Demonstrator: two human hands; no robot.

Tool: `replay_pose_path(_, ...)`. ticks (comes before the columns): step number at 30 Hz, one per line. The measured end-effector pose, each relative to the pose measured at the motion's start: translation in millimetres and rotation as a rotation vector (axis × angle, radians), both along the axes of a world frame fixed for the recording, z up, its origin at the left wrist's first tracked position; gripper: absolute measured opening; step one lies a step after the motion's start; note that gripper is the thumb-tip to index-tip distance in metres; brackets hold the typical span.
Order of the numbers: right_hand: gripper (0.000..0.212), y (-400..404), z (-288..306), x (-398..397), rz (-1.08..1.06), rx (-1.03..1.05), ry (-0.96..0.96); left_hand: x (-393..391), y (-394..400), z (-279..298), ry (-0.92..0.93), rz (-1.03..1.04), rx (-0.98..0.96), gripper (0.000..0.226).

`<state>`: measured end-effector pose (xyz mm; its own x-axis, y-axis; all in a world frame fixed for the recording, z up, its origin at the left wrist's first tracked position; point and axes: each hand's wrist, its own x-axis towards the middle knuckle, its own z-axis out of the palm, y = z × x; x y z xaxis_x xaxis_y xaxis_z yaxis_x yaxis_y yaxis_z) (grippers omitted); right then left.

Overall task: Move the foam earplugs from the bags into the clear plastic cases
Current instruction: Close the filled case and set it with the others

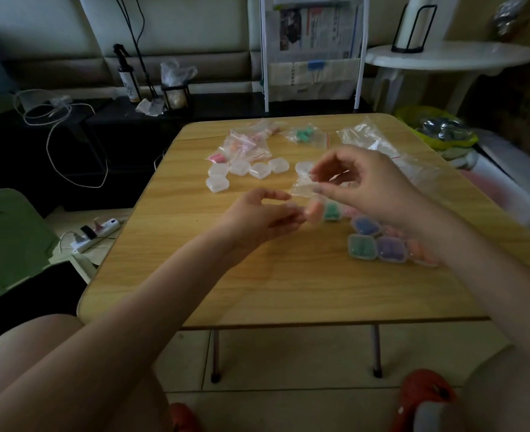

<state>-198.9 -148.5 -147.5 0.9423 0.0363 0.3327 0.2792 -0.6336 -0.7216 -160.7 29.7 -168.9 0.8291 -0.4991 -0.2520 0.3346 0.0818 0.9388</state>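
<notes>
My right hand (366,185) pinches a small, crumpled clear bag (302,189) between thumb and forefinger, held above the wooden table (257,291). My left hand (263,213) hovers just left of it, fingers loosely curled, with nothing plainly held. Its fingertips are next to a clear case of orange earplugs (315,210). Filled cases lie to the right: green (332,211), blue (366,225), teal (362,247) and purple (391,249). Several empty cases (239,167) stand in a row further back. Behind them lie bags with pink (217,157), orange (238,145) and teal earplugs (304,134).
A large clear bag (366,138) lies at the table's back right. A white round side table (444,56) stands to the right behind. On the floor at the left are a power strip (95,232) and a green seat (11,244).
</notes>
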Motion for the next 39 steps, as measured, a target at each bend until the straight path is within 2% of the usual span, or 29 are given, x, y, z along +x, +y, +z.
replay_pose_path(2,0.021,-2.6,-1.6,-1.6,0.032,0.002,0.063,-1.6,-2.5,1.1,0.014,0.024,-0.001,0.025)
replay_pose_path(5,0.015,2.1,-17.7,-1.9,0.051,-0.206,0.128,-4.1,-6.8,-3.6,-0.071,0.046,0.140,0.023)
replay_pose_path(7,0.011,4.8,-23.4,-0.2,0.041,-0.297,0.087,-6.9,-6.6,-8.4,-0.297,0.049,0.294,0.023)
replay_pose_path(10,0.013,2.5,-20.5,1.1,0.012,-0.303,0.042,-18.6,-7.1,-12.7,-0.747,0.039,0.487,0.034)
replay_pose_path(12,0.013,-1.1,-17.0,1.8,0.000,-0.277,0.035,-24.6,-9.2,-15.0,-0.843,-0.025,0.519,0.051)
replay_pose_path(15,0.007,-9.5,-13.3,3.1,-0.043,-0.260,0.058,-25.0,-10.3,-17.0,-0.889,-0.190,0.578,0.072)
replay_pose_path(17,0.007,-15.4,-11.5,2.7,-0.059,-0.271,0.085,-23.4,-10.3,-18.1,-0.914,-0.259,0.613,0.075)
replay_pose_path(20,0.010,-21.1,-7.5,-0.3,-0.064,-0.251,0.105,-22.7,-10.1,-19.3,-0.944,-0.271,0.619,0.055)
replay_pose_path(24,0.013,-25.9,-0.3,-6.1,-0.062,-0.202,0.086,-19.9,-10.4,-23.5,-0.987,-0.159,0.617,0.033)
replay_pose_path(27,0.017,-23.4,0.9,-12.1,0.025,-0.215,0.154,-18.7,-13.7,-29.5,-1.004,-0.095,0.643,0.031)
replay_pose_path(30,0.024,-15.8,-5.3,-16.6,0.141,-0.331,0.203,-17.6,-16.1,-35.7,-1.072,-0.054,0.661,0.031)
replay_pose_path(32,0.022,-13.9,-9.1,-15.8,0.139,-0.398,0.176,-17.2,-16.4,-37.1,-1.090,-0.055,0.653,0.030)
replay_pose_path(37,0.017,-17.1,-11.0,-13.4,0.102,-0.416,0.153,-15.8,-11.2,-28.1,-1.035,-0.178,0.676,0.015)
replay_pose_path(39,0.015,-18.5,-9.8,-12.2,0.136,-0.422,0.183,-10.2,-6.8,-23.1,-1.001,-0.132,0.692,0.012)
